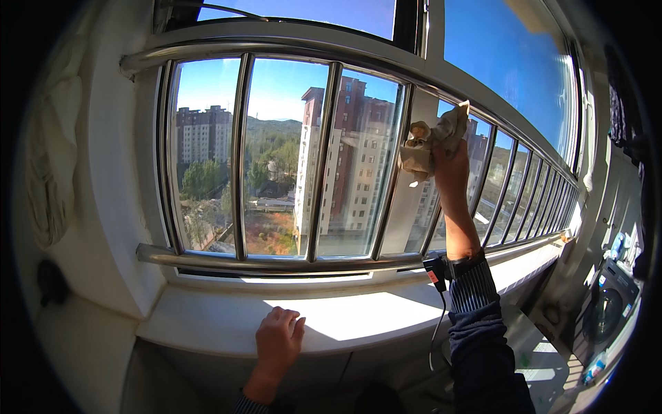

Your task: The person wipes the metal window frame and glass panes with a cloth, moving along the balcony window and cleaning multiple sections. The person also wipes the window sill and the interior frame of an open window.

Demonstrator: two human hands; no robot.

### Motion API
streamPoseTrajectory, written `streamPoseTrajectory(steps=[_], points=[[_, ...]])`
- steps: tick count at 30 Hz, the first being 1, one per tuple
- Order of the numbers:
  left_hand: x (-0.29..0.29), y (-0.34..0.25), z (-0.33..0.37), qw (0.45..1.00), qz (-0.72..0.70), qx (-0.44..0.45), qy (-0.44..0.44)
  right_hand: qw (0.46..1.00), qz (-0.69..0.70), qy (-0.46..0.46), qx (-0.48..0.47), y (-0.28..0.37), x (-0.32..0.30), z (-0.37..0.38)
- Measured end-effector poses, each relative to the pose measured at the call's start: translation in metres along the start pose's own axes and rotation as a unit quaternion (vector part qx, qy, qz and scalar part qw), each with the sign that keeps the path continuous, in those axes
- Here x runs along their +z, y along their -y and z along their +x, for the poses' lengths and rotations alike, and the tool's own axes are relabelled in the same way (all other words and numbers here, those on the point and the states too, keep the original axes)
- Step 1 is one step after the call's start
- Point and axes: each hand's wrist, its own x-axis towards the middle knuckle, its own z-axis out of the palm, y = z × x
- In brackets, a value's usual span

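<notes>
Left grip (pixel 279 339) loosely spread, holding nothing visible, at the sill (pixel 207 317) edge. Right grip (pixel 452 162) pinches the crumpled cloth (pixel 416 161), up at the railing (pixel 324 159), just below its top; contact unclear. Wiping looks under way, not finished, since cloth's in use. Can't tell which stretches are done or left.

Right forearm, lower right of frame: dark navy sleeve (pixel 481 352) worn, fabric creased in folds. Striped cuff (pixel 473 286), dark with thin pale lines, exposed past sleeve end. Wrist ringed by black strap (pixel 466 262); small black device (pixel 434 264) mounted at its left, marked with red patch (pixel 432 277). Thin dark cable (pixel 442 321) hung in loose curve. Left forearm, bottom centre-left: similar striped cuff (pixel 249 406) worn. Left hand (pixel 279 339), right hand (pixel 449 160): bare.
</notes>
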Motion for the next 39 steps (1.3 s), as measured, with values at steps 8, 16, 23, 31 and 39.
streamPoseTrajectory(steps=[8,16,23,31,39], points=[[-0.002,0.003,0.001,0.999,-0.035,-0.019,0.015,0.957,-0.141,-0.030,-0.252,-0.023,0.063,0.043],[-0.002,0.001,0.001,0.999,-0.029,-0.030,0.019,0.905,-0.229,-0.066,-0.352,-0.022,0.097,0.065],[-0.003,-0.002,0.001,0.999,-0.013,-0.018,0.023,0.841,-0.294,0.249,-0.379,-0.035,0.035,-0.038],[-0.003,-0.004,0.001,1.000,0.018,0.019,0.012,0.784,-0.288,0.308,-0.455,-0.023,0.019,-0.038],[-0.004,0.001,0.003,0.997,-0.054,-0.042,0.030,0.896,-0.253,0.039,-0.362,-0.032,0.069,0.021]])
